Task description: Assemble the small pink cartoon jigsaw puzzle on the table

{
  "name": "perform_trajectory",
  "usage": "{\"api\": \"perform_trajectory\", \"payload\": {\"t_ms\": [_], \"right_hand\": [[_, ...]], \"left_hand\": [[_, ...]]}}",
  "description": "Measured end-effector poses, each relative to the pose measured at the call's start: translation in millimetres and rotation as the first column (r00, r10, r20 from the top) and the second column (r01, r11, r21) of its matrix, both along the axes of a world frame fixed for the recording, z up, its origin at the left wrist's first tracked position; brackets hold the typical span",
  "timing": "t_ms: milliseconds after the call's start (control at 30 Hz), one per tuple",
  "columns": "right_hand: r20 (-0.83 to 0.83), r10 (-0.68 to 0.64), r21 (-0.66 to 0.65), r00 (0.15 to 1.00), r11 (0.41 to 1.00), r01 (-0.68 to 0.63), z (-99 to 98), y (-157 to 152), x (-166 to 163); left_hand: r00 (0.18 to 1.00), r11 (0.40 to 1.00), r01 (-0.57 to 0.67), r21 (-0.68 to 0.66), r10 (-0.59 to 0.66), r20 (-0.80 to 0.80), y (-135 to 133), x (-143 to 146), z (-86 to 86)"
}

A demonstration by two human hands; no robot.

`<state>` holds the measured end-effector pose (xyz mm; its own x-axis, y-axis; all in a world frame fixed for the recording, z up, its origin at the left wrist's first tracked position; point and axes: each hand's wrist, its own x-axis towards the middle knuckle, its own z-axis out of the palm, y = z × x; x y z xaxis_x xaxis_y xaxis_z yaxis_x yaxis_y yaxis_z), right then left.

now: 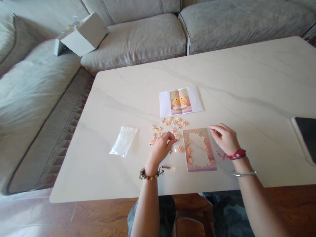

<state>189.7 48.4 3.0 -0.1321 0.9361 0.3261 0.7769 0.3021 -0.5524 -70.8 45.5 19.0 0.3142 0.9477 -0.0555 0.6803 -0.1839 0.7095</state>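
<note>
My left hand (161,146) is over the loose jigsaw puzzle pieces (179,119), its thumb and index finger pinched together. Whatever lies between those fingertips is too small to make out, and the hand covers part of the pile. Just to its right lies a pink puzzle frame board (187,161), with a patterned border around a pale middle. Beside the board's upper right corner is my right hand (225,138), fingers bent, thumb and index slightly apart, with nothing visible between them. A folded paper sheet (197,98) with a printed yellow character lies beyond the pieces.
A clear plastic bag (124,141) lies left of the pieces. At the right edge of the marble-patterned table (247,82) is a dark-screened device (306,138). A grey sofa (145,36) stands behind the table, with a white box (85,34) on it.
</note>
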Motion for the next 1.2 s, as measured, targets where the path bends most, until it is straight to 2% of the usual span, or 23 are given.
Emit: {"api": "perform_trajectory", "payload": {"t_ms": [100,233,400,567,667,800,867,967,1067,1200], "right_hand": [[-0.077,0.132,-0.083,0.988,0.987,-0.138,-0.3,-2.0,-10.6],[-0.153,0.239,-0.143,0.959,0.955,-0.261,-0.6,-6.4,-28.6],[-0.208,0.234,-0.169,0.95,0.948,-0.27,-1.1,-10.8,-41.4],[-0.188,0.193,-0.219,0.963,0.947,-0.233,0.0,-10.5,-42.6],[-0.155,0.158,-0.207,0.975,0.96,-0.189,-0.5,-8.0,-37.7],[-0.113,0.022,-0.201,0.993,0.979,-0.044,-5.2,-0.8,-27.2],[-0.079,-0.026,-0.23,0.997,0.973,0.007,-7.9,3.6,-24.2],[-0.008,-0.027,-0.293,1.0,0.956,0.023,-9.7,8.4,-25.2],[0.047,-0.016,-0.314,0.999,0.949,0.03,-8.1,9.6,-29.8],[0.121,-0.049,-0.307,0.991,0.948,0.084,-5.5,7.4,-35.7]], "left_hand": [[0.997,0.991,-0.016,-0.136,0.027,0.078,-0.3,10.3,1.8],[0.987,0.981,0.01,-0.195,0.022,0.159,-0.7,23.1,-0.9],[0.959,0.959,0.021,-0.284,0.061,0.277,-2.0,32.2,-8.8],[0.952,0.957,0.007,-0.291,0.083,0.296,-4.5,38.8,-11.9],[0.975,0.972,-0.038,-0.232,0.087,0.206,-3.6,40.0,-9.5],[0.993,0.993,-0.115,0.016,0.115,-0.021,-1.4,39.4,-6.4],[0.991,0.991,-0.07,0.113,0.082,-0.107,-1.7,40.5,-6.7],[0.98,0.977,0.037,0.211,0.005,-0.197,-3.9,44.4,-8.9],[0.96,0.967,0.093,0.236,-0.024,-0.278,-6.2,48.2,-9.8],[0.937,0.973,0.124,0.196,-0.05,-0.347,-8.8,50.1,-8.5]]}}
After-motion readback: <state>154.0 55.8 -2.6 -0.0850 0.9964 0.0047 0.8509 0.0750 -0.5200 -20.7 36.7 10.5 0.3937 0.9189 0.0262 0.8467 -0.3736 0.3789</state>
